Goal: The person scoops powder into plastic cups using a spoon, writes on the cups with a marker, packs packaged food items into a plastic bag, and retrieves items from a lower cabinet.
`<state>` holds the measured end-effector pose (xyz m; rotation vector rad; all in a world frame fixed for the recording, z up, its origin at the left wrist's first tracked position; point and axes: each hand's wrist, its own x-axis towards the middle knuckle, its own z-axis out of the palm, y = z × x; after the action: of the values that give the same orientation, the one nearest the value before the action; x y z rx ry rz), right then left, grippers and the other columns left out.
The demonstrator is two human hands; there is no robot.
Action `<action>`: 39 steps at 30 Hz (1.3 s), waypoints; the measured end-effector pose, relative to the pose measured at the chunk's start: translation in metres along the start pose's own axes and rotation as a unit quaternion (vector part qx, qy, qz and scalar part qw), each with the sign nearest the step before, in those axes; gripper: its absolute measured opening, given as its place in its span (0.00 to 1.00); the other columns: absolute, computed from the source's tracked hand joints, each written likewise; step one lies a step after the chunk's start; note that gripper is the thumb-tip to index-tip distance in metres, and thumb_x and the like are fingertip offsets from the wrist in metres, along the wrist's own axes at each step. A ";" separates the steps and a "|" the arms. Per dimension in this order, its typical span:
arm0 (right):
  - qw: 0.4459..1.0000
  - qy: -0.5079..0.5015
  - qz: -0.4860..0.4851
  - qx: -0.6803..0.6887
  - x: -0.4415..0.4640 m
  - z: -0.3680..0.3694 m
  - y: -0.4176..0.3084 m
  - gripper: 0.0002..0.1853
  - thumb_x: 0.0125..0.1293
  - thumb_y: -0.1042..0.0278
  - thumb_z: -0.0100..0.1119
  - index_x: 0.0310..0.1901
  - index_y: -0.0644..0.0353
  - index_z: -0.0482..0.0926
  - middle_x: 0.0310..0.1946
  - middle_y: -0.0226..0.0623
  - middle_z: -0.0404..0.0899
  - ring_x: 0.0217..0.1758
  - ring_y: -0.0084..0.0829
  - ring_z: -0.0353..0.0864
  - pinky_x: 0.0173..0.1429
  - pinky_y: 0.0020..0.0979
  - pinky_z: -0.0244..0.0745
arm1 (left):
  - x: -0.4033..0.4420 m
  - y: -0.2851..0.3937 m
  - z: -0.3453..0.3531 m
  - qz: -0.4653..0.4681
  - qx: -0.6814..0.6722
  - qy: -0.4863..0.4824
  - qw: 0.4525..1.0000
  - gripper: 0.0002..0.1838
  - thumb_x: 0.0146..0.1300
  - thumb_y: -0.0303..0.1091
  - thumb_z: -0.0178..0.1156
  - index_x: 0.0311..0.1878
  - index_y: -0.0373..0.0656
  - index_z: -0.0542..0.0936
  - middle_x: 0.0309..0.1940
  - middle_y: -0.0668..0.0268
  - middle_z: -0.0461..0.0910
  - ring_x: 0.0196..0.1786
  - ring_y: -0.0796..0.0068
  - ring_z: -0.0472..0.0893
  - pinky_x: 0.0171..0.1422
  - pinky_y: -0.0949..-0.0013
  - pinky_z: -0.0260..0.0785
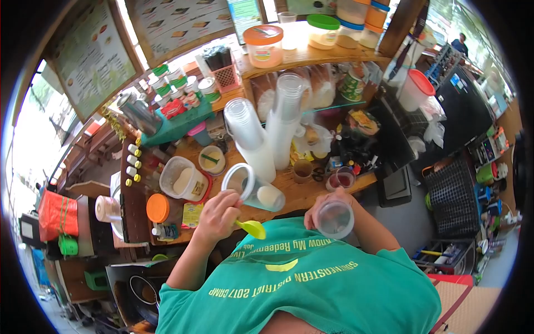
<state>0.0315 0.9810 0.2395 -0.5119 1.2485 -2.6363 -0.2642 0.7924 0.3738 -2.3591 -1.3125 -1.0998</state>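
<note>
My left hand (219, 214) is closed at the rim of a clear plastic cup (255, 191) lying tilted, its mouth toward the upper left and something white near its base. A yellow-green spoon (253, 229) sticks out below the same hand, its bowl to the right. My right hand (321, 210) wraps round another clear cup (336, 219), held close to the green shirt with its round end facing up. Tall stacks of clear cups (250, 139) stand on the wooden counter (303, 195) just beyond my hands.
An open tub of white powder (183, 178), an orange lid (158, 207) and a round container (212, 160) sit at the left. Right of the stacks are a brown cup (303, 171) and a cup of red liquid (343, 177). Lidded tubs (263, 49) line the shelf.
</note>
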 end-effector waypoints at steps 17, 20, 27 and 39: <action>0.821 0.358 0.024 -0.445 0.099 0.023 -0.002 0.38 0.46 0.65 0.80 0.60 0.63 0.73 0.41 0.34 0.82 0.40 0.22 0.80 0.47 0.28 0.78 | -0.028 0.038 0.070 -0.048 -0.077 -0.018 0.996 0.17 0.45 0.22 0.71 0.29 0.40 0.69 0.37 0.55 0.80 0.37 0.57 0.84 0.36 0.60 0.80; 0.822 0.373 0.062 -0.426 0.105 0.027 -0.003 0.37 0.48 0.65 0.79 0.59 0.65 0.72 0.41 0.38 0.82 0.40 0.24 0.81 0.47 0.30 0.78 | -0.026 0.041 0.068 -0.122 -0.033 0.013 0.992 0.17 0.43 0.21 0.73 0.30 0.38 0.71 0.32 0.56 0.80 0.33 0.56 0.84 0.33 0.61 0.78; 0.721 0.362 -0.093 -0.584 0.109 0.024 -0.008 0.44 0.48 0.57 0.79 0.66 0.65 0.69 0.46 0.41 0.83 0.48 0.28 0.83 0.55 0.33 0.78 | -0.019 0.029 0.056 -0.101 -0.021 -0.002 0.995 0.17 0.43 0.23 0.72 0.30 0.38 0.71 0.35 0.56 0.80 0.35 0.57 0.84 0.32 0.61 0.77; 0.816 0.415 0.021 -0.403 0.118 0.038 -0.025 0.41 0.46 0.58 0.80 0.62 0.61 0.74 0.48 0.36 0.81 0.51 0.27 0.82 0.58 0.31 0.77 | -0.004 0.044 0.065 -0.085 0.017 0.021 0.996 0.14 0.43 0.23 0.69 0.29 0.39 0.72 0.34 0.59 0.80 0.34 0.62 0.83 0.32 0.64 0.77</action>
<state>-0.0634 0.9333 0.3083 0.6968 2.5813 -2.1725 -0.1975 0.7979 0.3324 -2.2214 -1.5275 -1.1574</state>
